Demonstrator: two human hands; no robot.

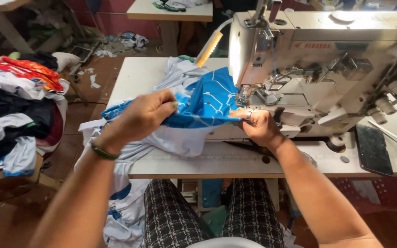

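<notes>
Blue fabric (207, 103) stretches left-right across table's (235, 163) front edge; right hand (258, 126) pinches it nearer presser foot (243, 97), left hand (145, 115) grips its far end.

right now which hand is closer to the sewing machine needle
Right. The right hand pinches the blue fabric just below the needle; the left hand grips it farther left.

Bare white table (138, 76) open left of bunched blue-and-white printed fabric (207, 103). Cream industrial sewing machine (327, 59) blocks right side. Black flat rectangular pad (372, 149) occupies near-right table edge; heaped mixed-colour garments (19, 105) stand well left.
</notes>
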